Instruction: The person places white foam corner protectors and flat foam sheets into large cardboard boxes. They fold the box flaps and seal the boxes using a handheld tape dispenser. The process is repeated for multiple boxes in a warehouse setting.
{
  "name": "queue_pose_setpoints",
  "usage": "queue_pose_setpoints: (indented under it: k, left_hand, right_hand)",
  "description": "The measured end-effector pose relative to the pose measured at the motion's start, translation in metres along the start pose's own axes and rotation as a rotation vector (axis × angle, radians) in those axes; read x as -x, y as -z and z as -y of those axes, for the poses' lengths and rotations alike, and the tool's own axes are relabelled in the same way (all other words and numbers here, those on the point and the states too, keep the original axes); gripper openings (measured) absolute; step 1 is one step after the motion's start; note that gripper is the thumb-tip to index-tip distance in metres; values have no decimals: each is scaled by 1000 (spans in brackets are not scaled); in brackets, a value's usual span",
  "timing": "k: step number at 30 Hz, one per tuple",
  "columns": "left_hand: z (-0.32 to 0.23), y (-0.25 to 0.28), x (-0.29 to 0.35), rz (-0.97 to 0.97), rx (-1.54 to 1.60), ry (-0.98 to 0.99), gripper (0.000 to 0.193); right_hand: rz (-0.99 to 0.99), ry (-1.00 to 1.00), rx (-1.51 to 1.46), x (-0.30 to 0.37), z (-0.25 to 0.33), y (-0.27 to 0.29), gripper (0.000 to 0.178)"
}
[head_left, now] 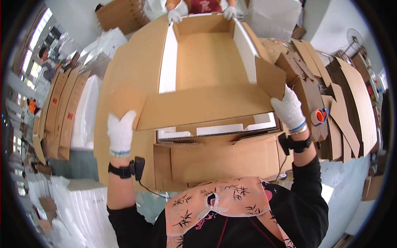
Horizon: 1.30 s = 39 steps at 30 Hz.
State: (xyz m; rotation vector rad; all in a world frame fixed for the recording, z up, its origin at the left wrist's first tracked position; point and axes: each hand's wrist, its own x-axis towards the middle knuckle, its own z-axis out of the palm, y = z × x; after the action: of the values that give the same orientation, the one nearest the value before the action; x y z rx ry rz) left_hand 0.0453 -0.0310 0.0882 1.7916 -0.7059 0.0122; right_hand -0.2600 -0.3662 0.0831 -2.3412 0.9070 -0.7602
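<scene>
A large cardboard box (206, 62) lies in front of me with its top open, lined along the sides with white foam strips (167, 62). Across its near end stands a wide cardboard flap (202, 105) with smaller side flaps folded out. My gloved left hand (120, 130) grips the left side flap (128, 99), which is smeared by motion. In my gloved right hand (288, 108) is the lower edge of the right side flap (271, 78), thumb in front and fingers partly hidden behind. White foam pieces (219, 129) show below the wide flap.
Opposite me, another person's gloved hands (175, 16) rest on the box's far end. Flattened cardboard (347, 103) is stacked at the right, near an orange-and-blue tape dispenser (319, 116). Cardboard panels (62, 111) and wrapped white foam (84, 120) stand at the left.
</scene>
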Motion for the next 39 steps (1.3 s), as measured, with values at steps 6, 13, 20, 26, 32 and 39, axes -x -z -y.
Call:
queue_pose_setpoints:
  k: [6, 13, 20, 26, 32, 39]
  left_hand:
    - [-27, -67, -39, 414, -569, -75, 65]
    - [44, -92, -37, 618, -625, 78, 58]
    - [62, -112, 15, 531, -1344, -528, 62]
    - [26, -27, 145, -1, -867, -135, 60]
    - [19, 144, 467, -659, -1068, 989, 59]
    - [-59, 241, 729, -1145, -1154, 1798, 71]
  right_hand:
    - [547, -410, 48, -9, -57, 15, 60]
    - [646, 562, 238, -14, -38, -8, 28]
    - [670, 802, 162, -1, -88, -69, 23]
    - [692, 569, 98, 2, -103, -73, 27]
    - [842, 404, -66, -10, -139, -89, 32]
    - [582, 606, 256, -10, -118, -81, 42]
